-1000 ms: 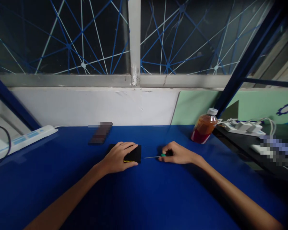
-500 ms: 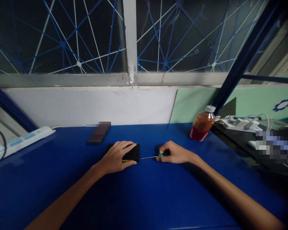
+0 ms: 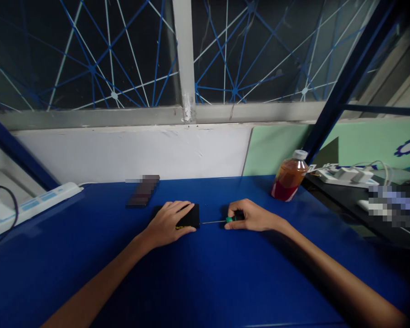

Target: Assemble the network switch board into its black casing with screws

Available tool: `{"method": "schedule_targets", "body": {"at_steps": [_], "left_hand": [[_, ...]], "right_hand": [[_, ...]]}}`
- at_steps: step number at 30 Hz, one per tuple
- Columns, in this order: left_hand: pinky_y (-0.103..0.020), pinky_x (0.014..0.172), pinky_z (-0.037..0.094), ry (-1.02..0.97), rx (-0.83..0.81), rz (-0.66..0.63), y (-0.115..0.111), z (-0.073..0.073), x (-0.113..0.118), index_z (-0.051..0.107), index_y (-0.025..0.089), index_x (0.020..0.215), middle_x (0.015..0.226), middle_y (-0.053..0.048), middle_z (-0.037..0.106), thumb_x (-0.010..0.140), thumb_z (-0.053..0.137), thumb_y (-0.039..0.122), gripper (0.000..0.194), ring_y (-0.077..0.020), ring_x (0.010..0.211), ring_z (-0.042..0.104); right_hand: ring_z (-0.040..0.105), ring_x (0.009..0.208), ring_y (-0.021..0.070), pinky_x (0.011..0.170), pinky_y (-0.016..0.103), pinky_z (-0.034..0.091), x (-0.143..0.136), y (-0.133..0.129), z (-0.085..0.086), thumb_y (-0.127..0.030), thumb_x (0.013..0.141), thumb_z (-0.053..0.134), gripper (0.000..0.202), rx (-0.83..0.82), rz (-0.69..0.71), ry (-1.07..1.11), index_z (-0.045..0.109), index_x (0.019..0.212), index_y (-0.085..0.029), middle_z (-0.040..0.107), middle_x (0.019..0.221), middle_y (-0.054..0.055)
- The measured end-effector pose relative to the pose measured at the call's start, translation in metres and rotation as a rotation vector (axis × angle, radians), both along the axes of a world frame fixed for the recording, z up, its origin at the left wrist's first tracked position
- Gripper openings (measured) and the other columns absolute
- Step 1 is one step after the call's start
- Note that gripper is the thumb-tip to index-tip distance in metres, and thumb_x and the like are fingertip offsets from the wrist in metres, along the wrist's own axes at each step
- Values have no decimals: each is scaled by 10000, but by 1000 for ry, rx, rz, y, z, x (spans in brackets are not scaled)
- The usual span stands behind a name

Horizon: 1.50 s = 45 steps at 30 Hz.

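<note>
A flat black box [image 3: 191,215] with yellow marks on its near side lies on the blue table [image 3: 205,282]. My left hand [image 3: 169,223] grips it, the fingers over the top and the thumb along the near side, hiding its left part. In my right hand [image 3: 248,215] is a screwdriver [image 3: 213,222], its green handle pinched between thumb and fingers. The thin metal shaft points left, its tip at the right side of the box. Whether the tip touches the box or sits in it, I cannot tell.
Behind my left hand lies a dark, partly blurred slab [image 3: 144,190]. A bottle of orange-brown drink [image 3: 289,176] stands at the back right. A white power strip [image 3: 37,207] runs along the left; another power strip [image 3: 348,176] rests on a black surface at the right.
My right hand and the screwdriver have shifted very slightly to the right and up in view. My left hand keeps its hold on the box. The camera view has tilted a little.
</note>
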<state>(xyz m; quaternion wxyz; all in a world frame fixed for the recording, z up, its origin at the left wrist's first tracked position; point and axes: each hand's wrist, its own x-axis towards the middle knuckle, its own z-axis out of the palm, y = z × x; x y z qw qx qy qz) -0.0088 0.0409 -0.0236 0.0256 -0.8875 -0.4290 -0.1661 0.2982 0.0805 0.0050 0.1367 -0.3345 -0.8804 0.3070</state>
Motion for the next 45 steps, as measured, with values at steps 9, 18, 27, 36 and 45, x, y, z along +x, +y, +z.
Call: {"method": "schedule_targets", "body": {"at_steps": [9,18,27,36,45], "left_hand": [[-489,988,376,41,19,25,5,-1,0,431,222,1379,1349,-117,533,879,461,626,643,-313,1221,488],[-477,984,379,38,32,19,5,-2,1,421,223,1390,1350,-123,530,892,437,622,639,-314,1223,486],[-476,981,386,69,36,33,5,0,2,433,197,1378,1354,-132,528,902,438,602,625,-316,1230,486],[-479,980,390,74,17,33,4,3,3,427,197,1384,1367,-135,517,904,442,594,623,-320,1238,482],[-462,983,390,117,44,41,9,2,5,433,176,1373,1373,-134,514,906,443,596,628,-306,1236,486]], "right_hand": [[398,517,91,514,242,272,-10,-8,-2,-461,863,566,301,109,-62,-3,528,745,-187,490,593,-46],[484,596,121,546,251,280,-3,3,-4,-585,774,633,406,203,-76,-73,627,751,-180,607,713,7],[446,531,115,530,256,239,-11,-6,-6,-572,798,612,381,269,-102,-171,548,777,-197,531,588,-26],[475,589,120,563,262,284,-1,0,1,-537,875,528,365,238,-45,-94,611,805,-188,582,697,4],[422,532,100,524,242,257,-4,-2,-3,-497,798,646,318,176,-59,-56,557,793,-191,528,613,-42]]}}
